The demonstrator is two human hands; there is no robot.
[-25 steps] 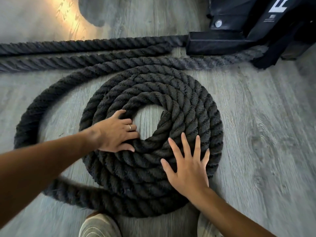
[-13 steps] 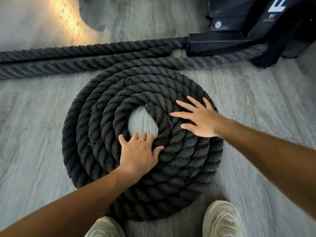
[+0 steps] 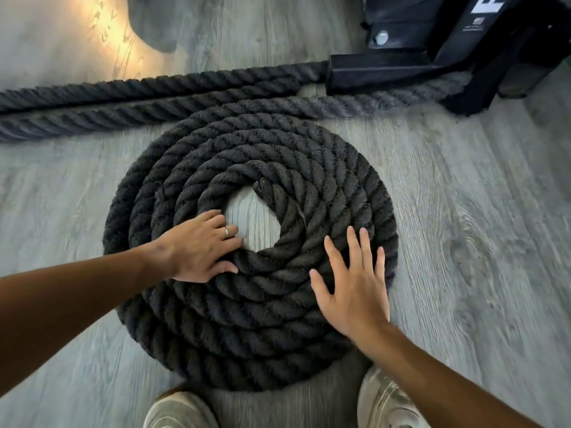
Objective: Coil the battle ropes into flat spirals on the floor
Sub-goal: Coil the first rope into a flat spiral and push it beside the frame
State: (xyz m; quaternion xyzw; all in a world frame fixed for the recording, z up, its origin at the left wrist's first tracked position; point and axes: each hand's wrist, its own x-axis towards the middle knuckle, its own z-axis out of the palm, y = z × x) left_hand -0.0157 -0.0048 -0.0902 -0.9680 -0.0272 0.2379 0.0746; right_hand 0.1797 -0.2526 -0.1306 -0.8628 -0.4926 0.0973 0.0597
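A thick black battle rope point(image 3: 278, 156) lies wound into a flat spiral of several turns on the grey wood floor, with a small bare hole at its centre. The rope's inner end point(image 3: 262, 185) shows at the hole's far edge. My left hand point(image 3: 200, 248), a ring on one finger, rests palm down on the inner turns at the left of the hole. My right hand point(image 3: 355, 288) lies flat with fingers spread on the coil's near right turns. Neither hand grips the rope.
Two straight rope lengths point(image 3: 123, 100) run along the floor beyond the coil toward a black machine base point(image 3: 386, 69) at the far right. My two pale shoes point(image 3: 386, 403) stand at the coil's near edge. Bare floor point(image 3: 479, 242) lies right of the coil.
A loose outer loop at the left has been drawn in tight against the coil. My right hand moved from the coil's far right back to its near right; my left hand shifted to the hole's left.
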